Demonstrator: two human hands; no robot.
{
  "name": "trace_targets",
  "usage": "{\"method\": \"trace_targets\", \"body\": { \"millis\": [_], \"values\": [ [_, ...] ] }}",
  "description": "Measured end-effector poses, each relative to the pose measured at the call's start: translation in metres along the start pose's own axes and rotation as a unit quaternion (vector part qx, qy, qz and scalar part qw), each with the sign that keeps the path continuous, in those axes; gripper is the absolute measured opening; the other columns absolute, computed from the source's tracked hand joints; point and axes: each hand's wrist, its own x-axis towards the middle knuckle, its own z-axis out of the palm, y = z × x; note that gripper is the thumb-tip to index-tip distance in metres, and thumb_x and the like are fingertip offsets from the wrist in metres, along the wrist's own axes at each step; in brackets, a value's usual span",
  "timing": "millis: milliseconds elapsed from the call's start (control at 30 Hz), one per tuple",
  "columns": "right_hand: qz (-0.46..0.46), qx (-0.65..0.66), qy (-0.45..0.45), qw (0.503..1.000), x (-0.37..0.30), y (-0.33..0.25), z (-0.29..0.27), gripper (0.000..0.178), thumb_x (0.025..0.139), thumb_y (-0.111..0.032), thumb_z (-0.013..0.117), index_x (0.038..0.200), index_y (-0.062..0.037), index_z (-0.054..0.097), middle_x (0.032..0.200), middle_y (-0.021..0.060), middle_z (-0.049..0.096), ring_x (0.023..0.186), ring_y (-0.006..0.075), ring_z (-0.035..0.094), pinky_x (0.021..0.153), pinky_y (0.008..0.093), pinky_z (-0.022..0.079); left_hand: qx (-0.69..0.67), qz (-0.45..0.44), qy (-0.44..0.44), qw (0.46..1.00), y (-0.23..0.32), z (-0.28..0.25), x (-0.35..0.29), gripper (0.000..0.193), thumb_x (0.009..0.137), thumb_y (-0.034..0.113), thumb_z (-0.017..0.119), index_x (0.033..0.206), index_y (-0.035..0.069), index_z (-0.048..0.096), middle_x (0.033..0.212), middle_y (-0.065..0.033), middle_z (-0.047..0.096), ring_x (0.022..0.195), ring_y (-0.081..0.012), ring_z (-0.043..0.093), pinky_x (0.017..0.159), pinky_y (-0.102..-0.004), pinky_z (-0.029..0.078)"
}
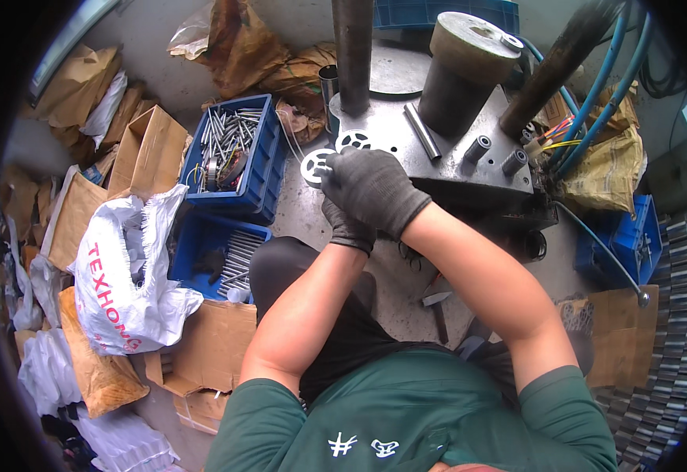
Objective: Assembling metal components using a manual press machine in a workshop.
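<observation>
My right grip [334, 175] and left grip [334, 214] curl together beside a white spoked disc [307, 167]; I cannot tell whether either pinches it. Another disc [344, 140] sits by the steel plate [395, 124].

The light is bright and rather soft, with pale glare at the upper left and right rims. The steel plate [391, 118] shines; deep shadow lies under its front. Gloved hands [375, 189] appear fairly sharp. Stacked metal pieces [682, 315] bend along the fisheye edge, and the corners are black.
</observation>
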Motion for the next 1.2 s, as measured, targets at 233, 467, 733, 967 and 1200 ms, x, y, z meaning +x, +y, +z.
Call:
{"method": "trace_targets", "body": {
  "millis": [233, 467, 733, 967, 1200],
  "values": [
    [-0.029, 0.023, 0.077, 0.996, -0.027, 0.019, 0.006, 0.025, 0.094, -0.032, 0.067, 0.091, -0.0081, 0.071, 0.085, 0.0178, 0.07, 0.08, 0.0373, 0.072, 0.075, 0.0487, 0.058, -0.022, -0.003, 0.063, 0.998, 0.009, 0.019, -0.015, 0.04, 0.11, 0.039, 0.045, 0.128, 0.006, 0.057, 0.117, -0.0132, 0.064, 0.111, -0.0273, 0.065, 0.099, -0.0401, 0.054],
    [-0.106, 0.076, 0.165, 0.978, -0.075, 0.013, 0.016, 0.032, 0.08, -0.012, 0.074, 0.111, -0.0067, 0.072, 0.097, 0.0133, 0.068, 0.087, 0.0337, 0.071, 0.074, 0.0437, 0.058, -0.054, -0.089, 0.079, 0.991, 0.016, 0.031, -0.03, 0.037, 0.109, 0.034, 0.047, 0.121, 0.002, 0.061, 0.107, -0.0146, 0.068, 0.099, -0.0304, 0.069, 0.09, -0.0411, 0.059],
    [-0.116, 0.117, 0.227, 0.96, -0.126, 0.007, 0.002, 0.026, 0.082, -0.006, 0.077, 0.108, -0.0067, 0.071, 0.103, 0.0159, 0.071, 0.089, 0.0359, 0.073, 0.074, 0.0432, 0.06, 0.092, -0.153, 0.22, 0.959, 0.013, 0.039, -0.043, 0.06, 0.11, 0.053, 0.038, 0.117, 0.0, 0.064, 0.107, -0.0198, 0.071, 0.096, -0.0348, 0.071, 0.086, -0.0492, 0.062],
    [0.057, 0.298, 0.175, 0.937, -0.188, 0.047, -0.061, 0.024, 0.096, -0.013, 0.076, 0.115, 0.0006, 0.069, 0.102, 0.0142, 0.073, 0.09, 0.0196, 0.074, 0.076, 0.0339, 0.059, 0.384, -0.078, -0.017, 0.92, -0.01, 0.123, -0.129, 0.038, 0.103, 0.034, 0.061, 0.127, 0.004, 0.059, 0.102, -0.0104, 0.064, 0.097, -0.0219, 0.068, 0.089, -0.0366, 0.059],
    [0.269, 0.301, 0.004, 0.915, -0.21, 0.113, -0.087, 0.037, 0.102, -0.037, 0.072, 0.111, -0.001, 0.074, 0.093, 0.0041, 0.074, 0.083, 0.0115, 0.066, 0.079, 0.0338, 0.056, 0.531, -0.245, -0.299, 0.754, -0.082, 0.121, -0.163, 0.046, 0.096, 0.018, 0.073, 0.136, 0.004, 0.058, 0.116, -0.0087, 0.064, 0.103, -0.0149, 0.064, 0.093, -0.032, 0.055]
  ]
}}
